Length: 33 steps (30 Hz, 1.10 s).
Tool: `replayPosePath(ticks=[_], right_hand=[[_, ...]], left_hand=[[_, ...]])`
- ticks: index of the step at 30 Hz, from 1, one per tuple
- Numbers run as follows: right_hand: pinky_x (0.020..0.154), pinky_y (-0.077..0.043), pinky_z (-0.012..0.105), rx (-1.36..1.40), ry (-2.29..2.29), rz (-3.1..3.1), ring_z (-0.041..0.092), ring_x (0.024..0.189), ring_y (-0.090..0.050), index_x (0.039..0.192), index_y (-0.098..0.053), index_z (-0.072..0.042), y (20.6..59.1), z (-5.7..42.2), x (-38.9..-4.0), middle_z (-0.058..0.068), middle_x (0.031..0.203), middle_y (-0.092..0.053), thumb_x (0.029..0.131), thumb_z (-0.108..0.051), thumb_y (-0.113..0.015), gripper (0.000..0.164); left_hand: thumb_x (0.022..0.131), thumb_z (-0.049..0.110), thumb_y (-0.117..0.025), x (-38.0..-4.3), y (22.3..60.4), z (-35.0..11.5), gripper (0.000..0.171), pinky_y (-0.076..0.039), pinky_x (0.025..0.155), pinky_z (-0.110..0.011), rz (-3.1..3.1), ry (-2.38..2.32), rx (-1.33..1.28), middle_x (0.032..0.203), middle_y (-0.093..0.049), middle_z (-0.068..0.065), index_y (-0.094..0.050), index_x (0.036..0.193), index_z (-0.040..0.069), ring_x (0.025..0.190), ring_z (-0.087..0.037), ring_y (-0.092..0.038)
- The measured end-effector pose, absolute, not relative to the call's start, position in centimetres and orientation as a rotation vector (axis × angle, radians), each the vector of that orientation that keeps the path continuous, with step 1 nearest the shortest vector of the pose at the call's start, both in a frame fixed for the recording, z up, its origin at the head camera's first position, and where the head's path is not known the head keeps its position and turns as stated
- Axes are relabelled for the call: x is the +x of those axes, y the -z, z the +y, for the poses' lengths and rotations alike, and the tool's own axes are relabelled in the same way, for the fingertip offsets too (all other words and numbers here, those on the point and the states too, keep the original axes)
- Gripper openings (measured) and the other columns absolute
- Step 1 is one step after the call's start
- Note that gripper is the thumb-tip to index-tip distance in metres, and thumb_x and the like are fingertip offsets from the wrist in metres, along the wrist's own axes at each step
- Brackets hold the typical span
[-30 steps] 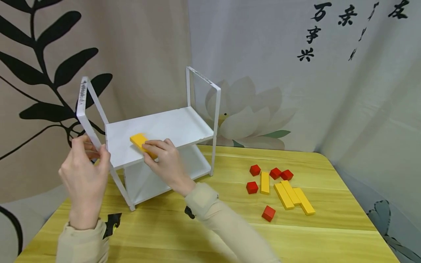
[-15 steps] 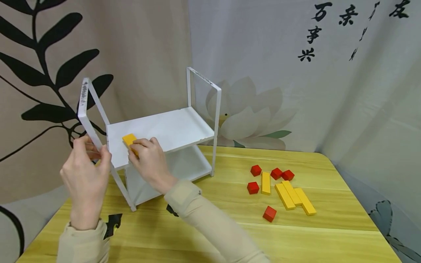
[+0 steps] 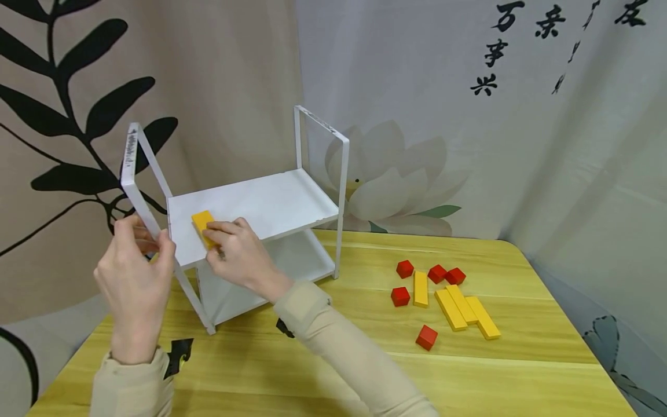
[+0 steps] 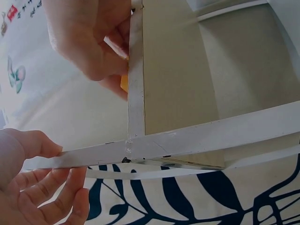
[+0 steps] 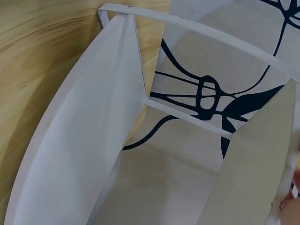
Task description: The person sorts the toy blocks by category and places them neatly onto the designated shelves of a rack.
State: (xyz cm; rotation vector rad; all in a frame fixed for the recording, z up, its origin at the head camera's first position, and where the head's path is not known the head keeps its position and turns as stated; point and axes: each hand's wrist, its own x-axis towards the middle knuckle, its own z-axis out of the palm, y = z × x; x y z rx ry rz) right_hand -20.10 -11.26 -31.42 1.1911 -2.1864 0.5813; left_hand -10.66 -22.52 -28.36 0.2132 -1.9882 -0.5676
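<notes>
A white two-tier shelf (image 3: 260,197) with a raised frame at each end stands on the table. My left hand (image 3: 136,278) pinches the front post of its left frame between thumb and fingers; the left wrist view shows the same grip on the white bar (image 4: 103,152). Near the left end of the upper tier lies a yellow rectangular block (image 3: 202,223). My right hand (image 3: 239,252) holds the block's near end, its fingertips covering that part. In the right wrist view only a bit of the right hand (image 5: 291,206) shows at the edge, beside the shelf's upper board (image 5: 253,164).
On the wooden table (image 3: 365,370), right of the shelf, lie several red cubes (image 3: 400,296) and several yellow blocks (image 3: 450,310), some side by side. A curtain (image 3: 417,116) printed with flowers and characters hangs behind the table.
My right hand has carried the yellow block left along the upper tier, and the block now lies near the left end. The left hand keeps its grip on the post.
</notes>
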Motion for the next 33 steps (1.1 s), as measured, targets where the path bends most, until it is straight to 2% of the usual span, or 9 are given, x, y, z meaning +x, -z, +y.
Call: replayPosePath(ticks=[4,12,21,27,33], right_hand=[[0.090,-0.041,0.015,1.223,-0.563,-2.195,0.008,0.108,-0.063,0.113,-0.070,-0.011,31.3,-11.1,-20.3,0.003,0.121,-0.067,0.087,-0.015,-0.058,0.029],[0.094,-0.041,0.016,1.307,-0.536,-2.185,0.008,0.108,-0.062,0.115,-0.069,-0.014,31.2,-10.9,-20.5,0.000,0.123,-0.066,0.091,-0.019,-0.057,0.027],[0.099,-0.040,0.016,1.356,-0.539,-2.153,0.011,0.113,-0.059,0.119,-0.066,-0.014,31.1,-9.7,-20.2,0.001,0.127,-0.063,0.093,-0.021,-0.057,0.029],[0.097,-0.043,0.017,1.363,-0.660,-2.009,0.015,0.112,-0.059,0.115,-0.068,-0.011,32.0,-6.7,-20.2,0.005,0.124,-0.065,0.089,-0.013,-0.061,0.027],[0.099,-0.045,0.023,1.335,-0.724,-1.935,0.019,0.112,-0.061,0.111,-0.068,-0.007,33.4,-1.6,-21.0,0.009,0.120,-0.066,0.087,-0.005,-0.062,0.025]], left_hand=[[0.090,0.011,-0.057,-10.8,28.4,-22.5,0.028,-0.027,0.061,-0.019,-1.994,0.569,0.212,0.087,-0.066,-0.027,-0.054,0.109,-0.010,0.071,-0.042,-0.063],[0.090,0.009,-0.057,-11.0,28.4,-22.4,0.027,-0.032,0.060,-0.032,-1.993,0.550,0.206,0.086,-0.064,-0.028,-0.054,0.108,-0.011,0.070,-0.042,-0.062],[0.090,0.009,-0.056,-11.0,28.6,-22.5,0.027,-0.029,0.061,-0.026,-1.980,0.576,0.217,0.089,-0.065,-0.028,-0.053,0.109,-0.010,0.072,-0.043,-0.062],[0.090,0.008,-0.056,-11.0,28.7,-22.5,0.026,-0.028,0.062,-0.026,-1.970,0.593,0.226,0.088,-0.064,-0.027,-0.054,0.109,-0.010,0.072,-0.042,-0.061],[0.090,0.009,-0.056,-11.1,28.8,-22.7,0.027,-0.028,0.062,-0.026,-1.965,0.601,0.231,0.090,-0.065,-0.027,-0.054,0.110,-0.009,0.073,-0.042,-0.061]])
